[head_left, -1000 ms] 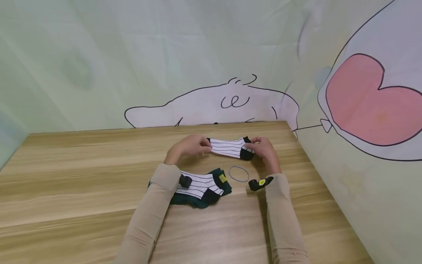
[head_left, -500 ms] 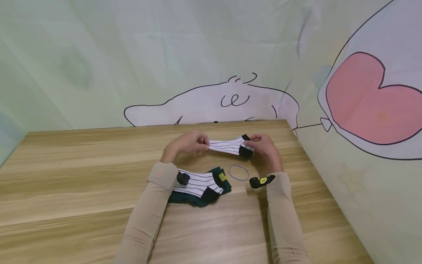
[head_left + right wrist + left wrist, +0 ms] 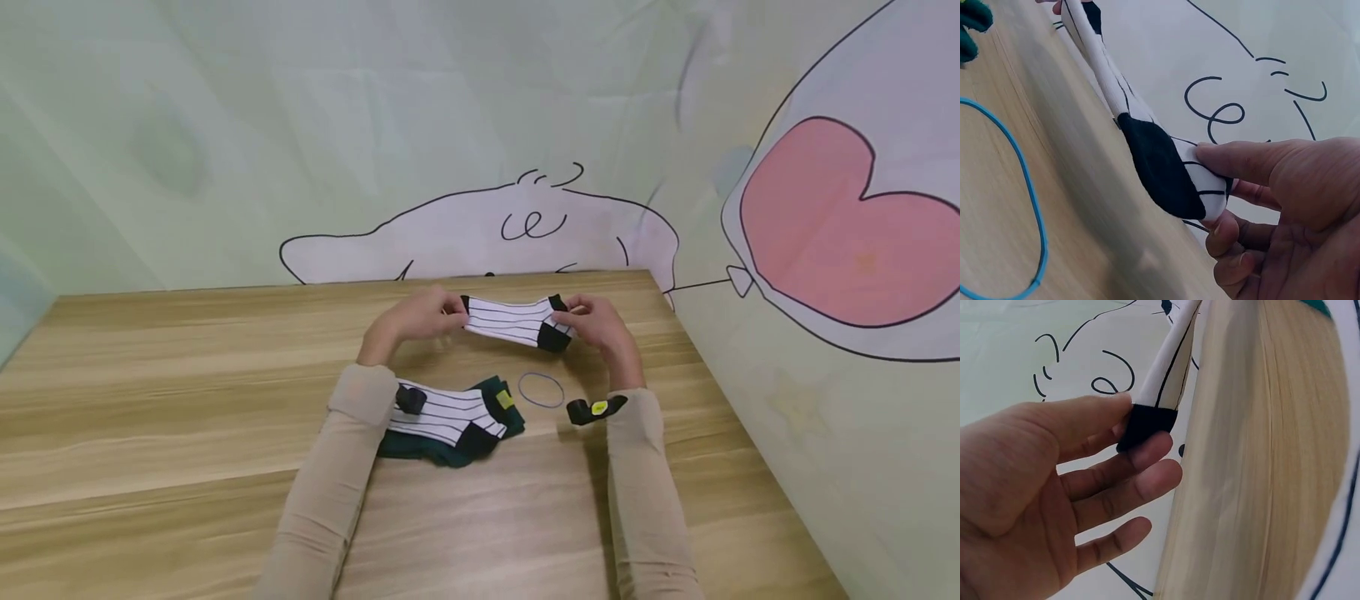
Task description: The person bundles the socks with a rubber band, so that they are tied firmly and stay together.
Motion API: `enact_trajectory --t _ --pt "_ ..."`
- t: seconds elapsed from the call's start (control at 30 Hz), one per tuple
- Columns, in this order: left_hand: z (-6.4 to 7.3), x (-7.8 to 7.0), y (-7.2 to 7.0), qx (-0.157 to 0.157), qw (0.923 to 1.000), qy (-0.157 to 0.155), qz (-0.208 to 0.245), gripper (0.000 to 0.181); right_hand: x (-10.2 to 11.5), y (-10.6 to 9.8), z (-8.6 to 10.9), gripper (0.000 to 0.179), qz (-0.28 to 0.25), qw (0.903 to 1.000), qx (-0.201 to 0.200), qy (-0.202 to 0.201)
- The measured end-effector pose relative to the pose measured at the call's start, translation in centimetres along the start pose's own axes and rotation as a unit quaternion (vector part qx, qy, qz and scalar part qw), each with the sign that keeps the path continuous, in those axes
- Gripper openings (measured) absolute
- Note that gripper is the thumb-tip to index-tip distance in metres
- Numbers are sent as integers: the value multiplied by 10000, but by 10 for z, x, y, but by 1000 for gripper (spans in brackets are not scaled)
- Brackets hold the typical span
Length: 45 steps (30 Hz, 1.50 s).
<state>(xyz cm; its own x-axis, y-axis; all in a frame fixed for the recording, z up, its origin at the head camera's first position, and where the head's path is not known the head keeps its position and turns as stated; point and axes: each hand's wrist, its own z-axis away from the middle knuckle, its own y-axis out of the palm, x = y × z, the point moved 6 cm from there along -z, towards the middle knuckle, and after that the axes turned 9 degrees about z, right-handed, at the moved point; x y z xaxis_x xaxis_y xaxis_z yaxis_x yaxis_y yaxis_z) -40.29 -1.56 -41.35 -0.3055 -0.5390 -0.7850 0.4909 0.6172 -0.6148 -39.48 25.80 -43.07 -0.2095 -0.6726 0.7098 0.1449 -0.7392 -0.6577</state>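
Above the far part of the table (image 3: 187, 375), a striped sock (image 3: 504, 320) is pinched at both ends, left hand (image 3: 412, 319) at the black toe (image 3: 1150, 422), right hand (image 3: 600, 325) near the heel (image 3: 1163, 172), presumably to flatten it.

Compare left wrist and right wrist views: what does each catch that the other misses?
Left wrist only: the left grip's palm, and part of a second striped sock along the right edge.

Right wrist only: the blue loop, cut off by the frame, and the right grip close up.

Both: the held striped sock, wooden table, some green fabric and the line-drawn backdrop.
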Motion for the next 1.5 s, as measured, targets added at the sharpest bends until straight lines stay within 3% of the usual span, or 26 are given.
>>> enact_trajectory --t 0.23,0.47,0.7,0.9,1.07,1.33,1.5 --pt "6 -1 -8 -129 9997 -180 68 15 6 1 2 29 -54 9998 -64 -180" --pt "10 -3 -13 -203 9996 -37 169 11 14 1 6 31 16 9996 -58 -291" --pt "12 -6 -20 -216 9997 117 -30 40 25 -3 12 31 145 9986 -98 -507" --pt "17 -6 -25 -55 9993 343 107 23 31 -6 17 31 261 9978 -105 -607" --pt "24 -9 -30 -30 9990 335 284 8 36 -9 22 30 216 9977 -55 -636" --pt "31 -13 -35 -51 9991 122 391 15 42 -11 29 31 185 9964 51 -827" --pt "36 -15 -33 127 9989 208 406 14 44 -12 34 29 162 9954 104 -937"
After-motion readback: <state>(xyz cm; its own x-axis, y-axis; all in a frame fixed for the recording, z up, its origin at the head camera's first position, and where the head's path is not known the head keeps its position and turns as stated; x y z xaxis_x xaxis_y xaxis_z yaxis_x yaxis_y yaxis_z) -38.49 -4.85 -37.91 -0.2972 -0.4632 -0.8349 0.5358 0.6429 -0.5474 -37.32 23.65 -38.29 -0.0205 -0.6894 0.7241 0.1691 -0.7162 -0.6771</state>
